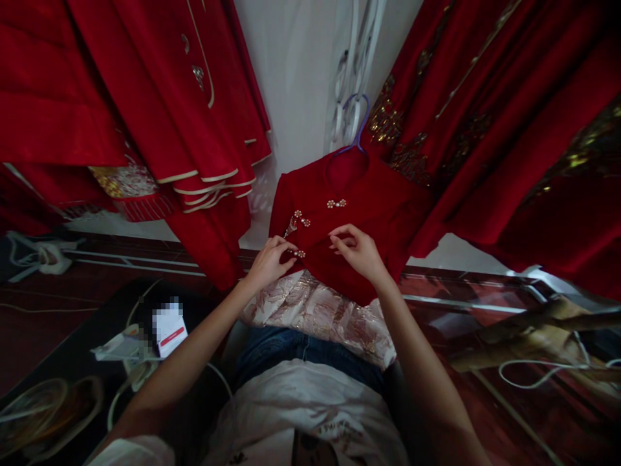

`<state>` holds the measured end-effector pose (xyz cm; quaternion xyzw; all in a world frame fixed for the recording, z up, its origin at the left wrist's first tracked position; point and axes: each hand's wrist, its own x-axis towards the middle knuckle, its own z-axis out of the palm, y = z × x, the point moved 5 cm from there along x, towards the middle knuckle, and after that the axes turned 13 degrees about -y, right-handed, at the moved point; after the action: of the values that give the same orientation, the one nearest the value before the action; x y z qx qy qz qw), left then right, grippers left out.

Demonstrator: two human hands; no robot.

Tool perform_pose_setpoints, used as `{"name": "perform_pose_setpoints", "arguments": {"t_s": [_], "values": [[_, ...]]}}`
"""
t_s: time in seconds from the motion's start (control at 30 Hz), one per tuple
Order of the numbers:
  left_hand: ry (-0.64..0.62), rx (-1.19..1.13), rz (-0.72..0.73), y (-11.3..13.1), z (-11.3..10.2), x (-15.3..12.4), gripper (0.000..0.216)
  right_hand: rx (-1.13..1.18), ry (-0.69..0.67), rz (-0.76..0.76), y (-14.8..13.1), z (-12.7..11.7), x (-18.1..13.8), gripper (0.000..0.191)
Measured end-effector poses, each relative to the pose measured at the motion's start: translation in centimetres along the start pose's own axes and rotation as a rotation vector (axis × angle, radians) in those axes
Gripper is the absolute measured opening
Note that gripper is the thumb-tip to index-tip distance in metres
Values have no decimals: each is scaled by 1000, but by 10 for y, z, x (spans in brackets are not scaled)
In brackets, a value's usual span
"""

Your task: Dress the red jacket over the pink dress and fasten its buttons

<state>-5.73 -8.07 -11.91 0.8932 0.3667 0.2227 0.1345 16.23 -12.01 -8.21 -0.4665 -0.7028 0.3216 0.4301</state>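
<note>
A red jacket (pixel 373 207) on a purple hanger (pixel 356 123) hangs in front of me, over a pale brocade skirt (pixel 325 310). It has pearl knot buttons (pixel 336 203) down its slanted front. My left hand (pixel 266 262) pinches the lowest pearl button (pixel 299 253) at the jacket's edge. My right hand (pixel 356 249) is closed on the red cloth just to the right of that button, fingers curled inward. Both hands work at the same fastening.
Red embroidered garments (pixel 160 97) hang at the left and more red garments with gold trim (pixel 490 116) hang at the right. A white wall (pixel 295 71) is behind. On the dark floor lie a white power strip (pixel 121 346), cables (pixel 543 375) and a white card (pixel 169 327).
</note>
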Motion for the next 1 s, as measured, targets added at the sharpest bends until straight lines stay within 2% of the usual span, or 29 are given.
{"name": "perform_pose_setpoints", "arguments": {"t_s": [0.3,0.57,0.87,1.0], "values": [[33,14,31,-3,4,1,14,-11,-70,-4,-8,14,-2,21],[53,-23,36,-2,10,1,8,6,-101,-9,-9,14,-2,20],[77,-199,12,-1,15,-1,3,8,-106,-14,-9,13,-2,20],[99,-168,18,1,13,-1,3,10,-103,-19,-8,11,-2,19]]}}
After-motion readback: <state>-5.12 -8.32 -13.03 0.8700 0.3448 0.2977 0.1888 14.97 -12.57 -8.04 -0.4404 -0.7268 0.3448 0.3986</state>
